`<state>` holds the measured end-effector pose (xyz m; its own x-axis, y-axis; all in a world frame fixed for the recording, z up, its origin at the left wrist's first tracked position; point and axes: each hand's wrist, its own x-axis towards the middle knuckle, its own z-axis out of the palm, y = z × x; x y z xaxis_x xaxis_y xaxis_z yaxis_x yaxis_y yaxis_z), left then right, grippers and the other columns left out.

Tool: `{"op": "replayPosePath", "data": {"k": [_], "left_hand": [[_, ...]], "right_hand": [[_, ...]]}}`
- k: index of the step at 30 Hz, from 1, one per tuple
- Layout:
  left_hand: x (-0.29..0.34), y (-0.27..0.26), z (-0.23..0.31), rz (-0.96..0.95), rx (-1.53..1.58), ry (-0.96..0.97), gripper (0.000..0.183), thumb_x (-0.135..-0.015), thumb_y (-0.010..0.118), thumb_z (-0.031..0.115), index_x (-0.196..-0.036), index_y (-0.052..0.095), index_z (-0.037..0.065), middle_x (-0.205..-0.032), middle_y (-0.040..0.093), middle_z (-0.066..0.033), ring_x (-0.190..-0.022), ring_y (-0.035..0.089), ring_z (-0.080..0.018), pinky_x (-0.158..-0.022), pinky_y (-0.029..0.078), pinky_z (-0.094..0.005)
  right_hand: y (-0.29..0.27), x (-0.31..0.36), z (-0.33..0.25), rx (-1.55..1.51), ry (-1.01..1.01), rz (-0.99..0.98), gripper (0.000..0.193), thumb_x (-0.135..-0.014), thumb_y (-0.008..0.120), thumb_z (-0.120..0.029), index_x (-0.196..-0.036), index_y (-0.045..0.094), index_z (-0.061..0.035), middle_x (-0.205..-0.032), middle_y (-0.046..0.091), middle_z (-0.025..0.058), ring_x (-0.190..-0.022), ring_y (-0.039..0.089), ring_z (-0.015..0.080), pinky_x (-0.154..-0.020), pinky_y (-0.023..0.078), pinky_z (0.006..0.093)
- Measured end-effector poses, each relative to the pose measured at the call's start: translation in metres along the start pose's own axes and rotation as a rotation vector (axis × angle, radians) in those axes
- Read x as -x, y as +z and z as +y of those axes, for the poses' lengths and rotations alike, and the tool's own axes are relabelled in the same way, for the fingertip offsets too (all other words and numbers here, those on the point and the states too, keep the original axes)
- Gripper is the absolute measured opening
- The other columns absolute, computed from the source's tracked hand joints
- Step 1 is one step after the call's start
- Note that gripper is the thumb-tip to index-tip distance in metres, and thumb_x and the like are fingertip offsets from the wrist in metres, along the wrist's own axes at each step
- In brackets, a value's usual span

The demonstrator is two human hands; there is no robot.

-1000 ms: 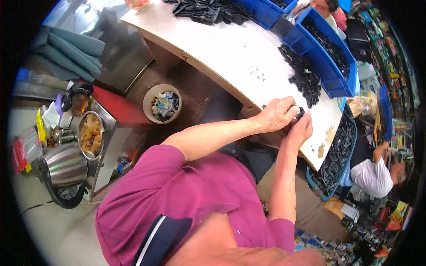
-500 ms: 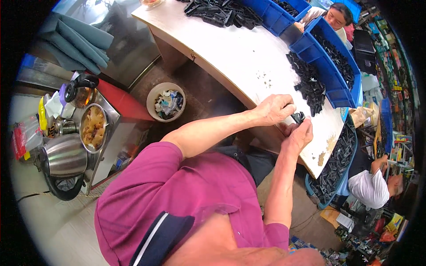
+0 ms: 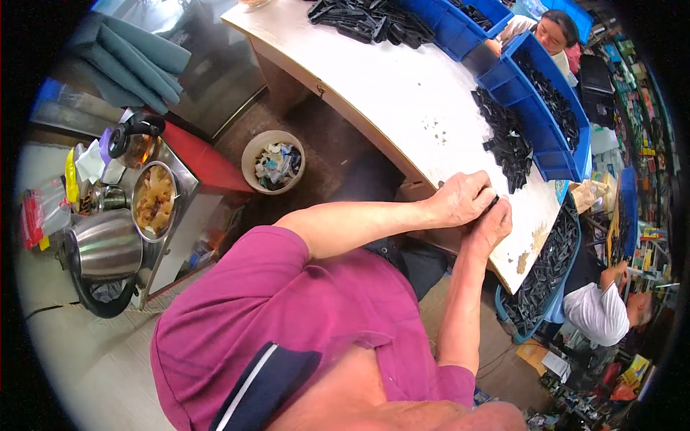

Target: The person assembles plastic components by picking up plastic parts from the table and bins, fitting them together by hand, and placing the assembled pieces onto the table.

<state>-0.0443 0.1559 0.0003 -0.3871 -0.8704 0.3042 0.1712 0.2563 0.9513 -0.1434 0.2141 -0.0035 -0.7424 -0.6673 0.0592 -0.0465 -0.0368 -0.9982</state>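
"Table (image 3: 374,79), pale-topped, running slantwise from the upper left to right of centre. A person in a purple shirt (image 3: 338,309) is at its near side, seen from above, both bare forearms reaching toward it."

"Where are the hands?"

"At the table's near edge, toward its right end, close together. The left hand (image 3: 463,201) comes in from the left with fingers curled; the right hand (image 3: 492,228) comes up from below, thumb and fingers drawn narrow in a pinch."

"Holding anything?"

"The right hand grips a small black piece (image 3: 494,201), mostly hidden, a dark bit showing between the two hands. The left fingers are right beside it; I cannot tell whether they grip it too."

"What lies around them?"

"Just beyond, on the table, a loose pile of black parts (image 3: 507,140), beside a long blue bin (image 3: 566,164) holding more. Toward the upper edge are a second blue bin (image 3: 454,37) and a wide black heap (image 3: 359,21). Past the table's right end is a blue-rimmed tub (image 3: 525,336), also full of black parts."

"And farther out?"

"To the left, a pale waste bucket (image 3: 249,164) with crumpled scraps (image 3: 279,164), then a steel kettle (image 3: 108,248). A co-worker's sleeve (image 3: 519,27) shows behind the blue bins."
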Motion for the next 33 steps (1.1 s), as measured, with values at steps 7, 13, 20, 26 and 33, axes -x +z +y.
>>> {"op": "replayPosePath", "data": {"k": [7, 13, 20, 26, 33], "left_hand": [[0.002, -0.010, 0.003, -0.045, -0.057, 0.021, 0.027, -0.093, 0.058, 0.025, -0.093, 0.058, -0.001, -0.071, 0.062, -0.0247, -0.068, 0.065, -0.0402, -0.061, 0.050, -0.0448], [-0.074, -0.097, -0.035, 0.359, -0.649, 0.317, 0.042, -0.083, 0.071, 0.033, -0.112, 0.058, 0.006, -0.111, 0.060, -0.0187, -0.104, 0.057, -0.0378, -0.086, 0.049, -0.0483], [-0.171, -0.244, -0.065, 0.557, -1.436, 0.171, 0.017, -0.082, 0.060, 0.017, -0.097, 0.064, 0.010, -0.097, 0.069, -0.0107, -0.097, 0.061, -0.0341, -0.076, 0.045, -0.0527], [-0.164, -0.234, -0.057, 0.475, -1.378, 0.366, 0.015, -0.082, 0.060, 0.014, -0.095, 0.066, 0.010, -0.093, 0.071, -0.0096, -0.094, 0.063, -0.0305, -0.075, 0.048, -0.0479], [-0.128, -0.183, -0.048, 0.126, -1.229, 0.555, 0.013, -0.086, 0.063, 0.015, -0.093, 0.070, 0.007, -0.085, 0.063, -0.0106, -0.089, 0.061, -0.0312, -0.076, 0.054, -0.0420]], "right_hand": [[0.012, 0.007, -0.014, -0.063, 0.041, 0.015, 0.028, -0.100, 0.049, -0.025, -0.091, 0.056, 0.0000, -0.081, 0.054, 0.0034, -0.072, 0.051, 0.0125, -0.064, 0.048, 0.0284], [0.007, 0.008, -0.033, -0.147, 0.245, 0.097, 0.031, -0.099, 0.045, -0.029, -0.090, 0.052, 0.0007, -0.062, 0.040, 0.0043, -0.047, 0.040, 0.0160, -0.056, 0.055, 0.0418], [-0.067, -0.053, -0.048, -0.242, 0.250, 0.458, 0.035, -0.094, 0.048, -0.032, -0.080, 0.045, 0.0001, -0.054, 0.031, 0.0055, -0.046, 0.040, 0.0205, -0.059, 0.058, 0.0523], [-0.117, -0.069, -0.050, -0.158, 0.134, 0.809, 0.036, -0.088, 0.062, -0.032, -0.092, 0.052, 0.0021, -0.055, 0.043, 0.0106, -0.053, 0.051, 0.0246, -0.057, 0.060, 0.0501], [-0.081, -0.075, -0.030, 0.007, 0.283, 0.249, 0.026, -0.084, 0.074, -0.022, -0.095, 0.061, -0.0014, -0.060, 0.051, 0.0055, -0.036, 0.042, 0.0140, -0.048, 0.055, 0.0371]]}}
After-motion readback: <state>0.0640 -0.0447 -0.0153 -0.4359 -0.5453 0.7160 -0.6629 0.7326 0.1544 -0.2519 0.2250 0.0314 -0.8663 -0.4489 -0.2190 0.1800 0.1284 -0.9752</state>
